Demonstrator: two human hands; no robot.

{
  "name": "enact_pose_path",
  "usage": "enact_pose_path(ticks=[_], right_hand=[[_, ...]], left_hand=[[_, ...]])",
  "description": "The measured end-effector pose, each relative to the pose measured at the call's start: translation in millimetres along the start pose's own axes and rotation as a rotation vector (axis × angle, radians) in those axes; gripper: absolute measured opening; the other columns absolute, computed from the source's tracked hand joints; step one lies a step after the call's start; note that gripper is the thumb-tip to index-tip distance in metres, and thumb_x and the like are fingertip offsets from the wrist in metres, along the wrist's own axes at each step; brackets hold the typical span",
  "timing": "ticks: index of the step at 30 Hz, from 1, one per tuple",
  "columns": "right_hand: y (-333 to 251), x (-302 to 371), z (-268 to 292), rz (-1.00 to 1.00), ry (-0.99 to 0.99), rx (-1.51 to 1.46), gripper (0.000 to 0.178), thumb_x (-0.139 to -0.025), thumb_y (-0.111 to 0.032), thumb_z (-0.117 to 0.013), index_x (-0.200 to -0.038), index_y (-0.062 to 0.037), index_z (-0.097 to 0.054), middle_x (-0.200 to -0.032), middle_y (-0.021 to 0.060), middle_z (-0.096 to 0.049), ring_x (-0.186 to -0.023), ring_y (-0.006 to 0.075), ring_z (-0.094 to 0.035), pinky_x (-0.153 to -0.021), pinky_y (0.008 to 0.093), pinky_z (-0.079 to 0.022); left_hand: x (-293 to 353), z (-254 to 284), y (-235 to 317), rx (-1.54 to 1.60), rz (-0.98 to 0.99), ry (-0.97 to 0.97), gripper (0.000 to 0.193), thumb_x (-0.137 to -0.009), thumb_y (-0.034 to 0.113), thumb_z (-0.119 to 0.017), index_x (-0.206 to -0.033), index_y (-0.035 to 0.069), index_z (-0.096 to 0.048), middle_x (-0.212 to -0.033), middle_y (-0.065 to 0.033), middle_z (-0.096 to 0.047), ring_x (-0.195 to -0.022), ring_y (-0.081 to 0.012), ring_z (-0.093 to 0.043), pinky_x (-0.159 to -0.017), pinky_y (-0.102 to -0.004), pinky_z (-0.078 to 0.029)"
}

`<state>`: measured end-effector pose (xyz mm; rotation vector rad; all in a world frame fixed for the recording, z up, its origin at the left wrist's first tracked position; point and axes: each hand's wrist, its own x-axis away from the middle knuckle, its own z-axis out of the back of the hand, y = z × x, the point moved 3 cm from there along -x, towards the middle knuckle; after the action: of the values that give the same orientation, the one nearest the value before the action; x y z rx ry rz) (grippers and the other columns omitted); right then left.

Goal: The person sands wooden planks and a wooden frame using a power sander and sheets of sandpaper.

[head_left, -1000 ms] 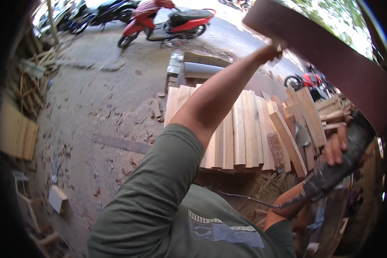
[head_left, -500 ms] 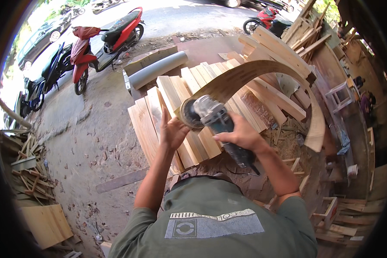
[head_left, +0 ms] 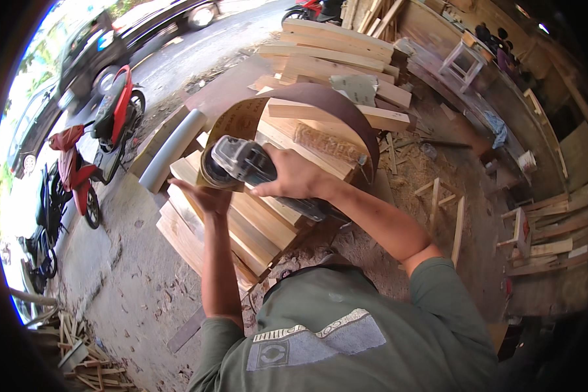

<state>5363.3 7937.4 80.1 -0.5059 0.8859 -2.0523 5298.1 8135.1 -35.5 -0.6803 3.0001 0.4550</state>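
Observation:
My right hand (head_left: 294,173) grips the body of an angle grinder (head_left: 242,160), its head pointing left. A long sandpaper strip (head_left: 346,104), dark brown on one face and tan on the other, arches from the grinder's disc end over to the right. My left hand (head_left: 206,196) is at the disc end, thumb out to the side and fingers partly hidden beneath it; it appears to hold the strip's end against the disc. Below both hands lies a row of pale wooden planks (head_left: 258,219).
A grey cylinder (head_left: 173,150) lies left of the planks. More boards (head_left: 333,49) are stacked beyond. Wooden frame pieces (head_left: 460,222) and sawdust are on the right. A red scooter (head_left: 78,163) stands on the left, with vehicles on the road behind.
The view has turned to the right. The sandpaper strip has swung round and curls more tightly, its dark face now showing. Both hands stay at the grinder.

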Motion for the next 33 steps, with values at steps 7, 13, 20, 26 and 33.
enact_pose_path(ticks=[7,13,20,26,33], right_hand=[[32,13,-13,-0.012,0.084,-0.098,0.077,-0.072,-0.041,-0.084,-0.120,0.0128,-0.057,-0.105,0.0311,-0.069,-0.100,0.0408,-0.068,-0.093,0.0412,-0.052],[65,3,-41,-0.163,0.173,-0.187,0.086,-0.070,-0.040,-0.086,-0.127,0.0144,-0.049,-0.108,0.0334,-0.068,-0.106,0.0439,-0.068,-0.094,0.0439,-0.053],[75,-26,-32,-0.322,0.387,0.048,0.078,-0.077,-0.034,-0.079,-0.128,0.0137,-0.045,-0.107,0.0289,-0.070,-0.104,0.0391,-0.070,-0.093,0.0450,-0.056],[93,-65,-63,-0.332,0.454,0.059,0.089,-0.081,-0.026,-0.072,-0.144,0.0209,-0.030,-0.110,0.0305,-0.069,-0.102,0.0381,-0.071,-0.092,0.0433,-0.057],[81,-37,-77,-0.342,0.477,0.075,0.095,-0.086,-0.032,-0.072,-0.145,0.0238,-0.024,-0.124,0.0403,-0.058,-0.120,0.0431,-0.060,-0.099,0.0421,-0.053]], left_hand=[[-32,23,-22,0.022,0.275,-0.553,0.089,-0.102,0.069,-0.027,-0.158,0.000,-0.027,-0.160,-0.0182,-0.037,-0.144,-0.0333,-0.041,-0.122,-0.0482,-0.028],[-25,3,-26,-0.286,0.067,0.070,0.101,-0.094,0.082,-0.023,-0.159,0.005,-0.027,-0.161,-0.0234,-0.034,-0.148,-0.0376,-0.034,-0.123,-0.0554,-0.024],[-21,45,16,-0.676,-0.088,0.107,0.087,-0.099,0.076,-0.028,-0.152,0.007,-0.037,-0.151,-0.0162,-0.050,-0.144,-0.0279,-0.038,-0.120,-0.0523,-0.021],[8,51,-2,-1.058,0.002,0.074,0.077,-0.103,0.067,-0.032,-0.153,0.007,-0.036,-0.150,-0.0186,-0.050,-0.145,-0.0289,-0.039,-0.119,-0.0514,-0.025],[48,44,-21,-1.331,0.052,0.018,0.073,-0.107,0.060,-0.032,-0.157,0.006,-0.030,-0.154,-0.0211,-0.045,-0.147,-0.0312,-0.036,-0.120,-0.0520,-0.025]])
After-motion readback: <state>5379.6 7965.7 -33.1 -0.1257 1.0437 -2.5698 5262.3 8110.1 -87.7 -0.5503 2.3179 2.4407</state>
